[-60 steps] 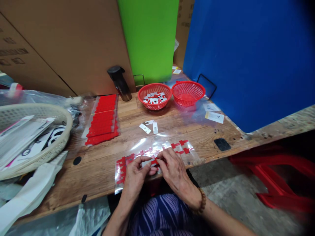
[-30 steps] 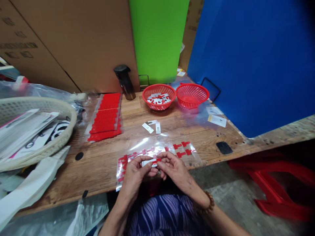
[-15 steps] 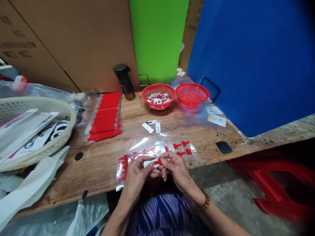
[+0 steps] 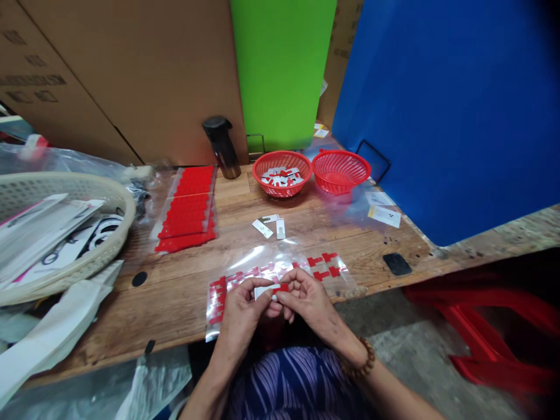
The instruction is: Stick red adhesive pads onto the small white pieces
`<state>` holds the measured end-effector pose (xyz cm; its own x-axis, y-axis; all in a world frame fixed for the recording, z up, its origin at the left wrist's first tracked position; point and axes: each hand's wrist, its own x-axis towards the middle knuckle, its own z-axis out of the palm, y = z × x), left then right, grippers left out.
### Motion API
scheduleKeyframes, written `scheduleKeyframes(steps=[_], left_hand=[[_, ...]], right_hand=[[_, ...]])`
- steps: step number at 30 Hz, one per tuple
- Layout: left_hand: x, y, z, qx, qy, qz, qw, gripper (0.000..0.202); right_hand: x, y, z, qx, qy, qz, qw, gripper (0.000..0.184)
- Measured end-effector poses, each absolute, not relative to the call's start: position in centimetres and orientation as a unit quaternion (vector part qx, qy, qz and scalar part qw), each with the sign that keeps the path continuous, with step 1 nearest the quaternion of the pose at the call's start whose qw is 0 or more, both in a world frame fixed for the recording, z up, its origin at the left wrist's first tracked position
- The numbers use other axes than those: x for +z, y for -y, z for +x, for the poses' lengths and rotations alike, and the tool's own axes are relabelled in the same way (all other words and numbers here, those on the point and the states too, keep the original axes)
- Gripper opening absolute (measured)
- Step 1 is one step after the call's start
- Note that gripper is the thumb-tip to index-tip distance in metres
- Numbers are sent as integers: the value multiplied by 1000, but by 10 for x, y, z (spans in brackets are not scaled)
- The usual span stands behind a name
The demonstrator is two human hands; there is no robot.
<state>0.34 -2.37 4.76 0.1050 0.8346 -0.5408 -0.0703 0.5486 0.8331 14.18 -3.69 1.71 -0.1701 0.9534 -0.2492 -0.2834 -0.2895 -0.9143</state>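
Between my two hands is a small white card with a red sticker at its right end. My left hand pinches the card with thumb and fingers. My right hand closes on the red end, its fingertips meeting the left ones. Under and behind my hands lies a clear plastic sheet with rows of red T-shaped stickers. A few loose white cards rest on the table just beyond the sheet.
A red basket of white and red cards stands beside another red basket. Red sticker sheets are stacked left, near a dark bottle. A cream basket fills the far left. A blue panel stands right.
The right thumb and fingers have shifted slightly left along the red end, towards the card. My left hand stays nearly still, pinching the card.
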Motion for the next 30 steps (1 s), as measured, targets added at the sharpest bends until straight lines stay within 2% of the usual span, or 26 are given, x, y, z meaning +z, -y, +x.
scheduleKeyframes(steps=[7, 12, 19, 22, 25, 30], left_hand=[[49, 23, 6, 347, -574, 344, 657, 35], [48, 24, 5, 339, -569, 358, 659, 34], [49, 18, 4, 302, -568, 402, 652, 32], [47, 14, 3, 290, -546, 433, 656, 31], [43, 10, 1, 285, -536, 459, 648, 39], [34, -1, -8, 369, -568, 465, 570, 52]], right_hand=[[14, 39, 140, 673, 338, -423, 504, 17], [13, 37, 137, 697, 287, -416, 509, 23], [19, 31, 151, 754, 298, -391, 436, 32], [25, 28, 161, 730, 371, -410, 402, 32], [31, 22, 167, 696, 429, -449, 361, 32], [41, -9, 176, 641, 481, -501, 326, 30]])
